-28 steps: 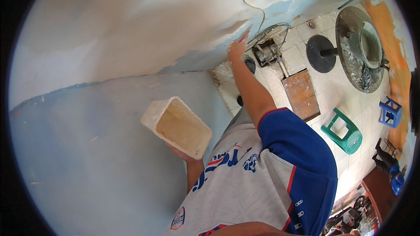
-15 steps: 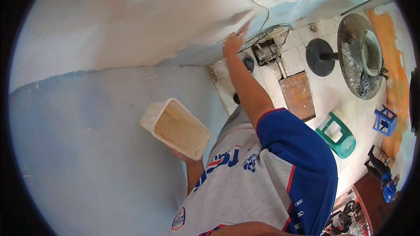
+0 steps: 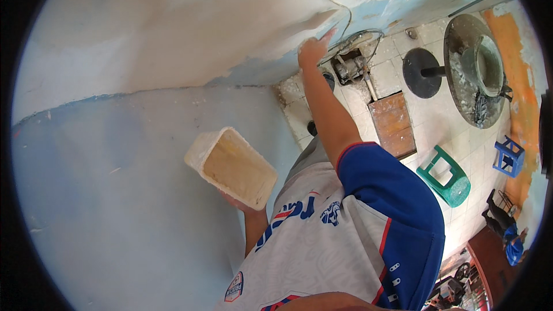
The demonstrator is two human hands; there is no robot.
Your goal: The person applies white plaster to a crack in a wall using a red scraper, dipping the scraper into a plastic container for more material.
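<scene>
My left hand holds a whitish rectangular plastic tub from below, its open side facing me and pale residue smeared inside. My right hand is raised at the far wall, which is coated with white and brownish patches above a blue strip. One digit sticks out from it; the other fingers curl out of sight against the wall. Whatever that hand grips, if anything, is hidden. A dark wedge, perhaps a shadow, shows on the wall just beyond it.
A cable hangs down the wall to a floor pit with a pump. Beside it lies a brown panel. To the right stand a round table carrying a bucket, a green stool, a blue stool and another person.
My right hand has shifted slightly right and a little nearer along the wall. The tub in my left hand stays almost still.
</scene>
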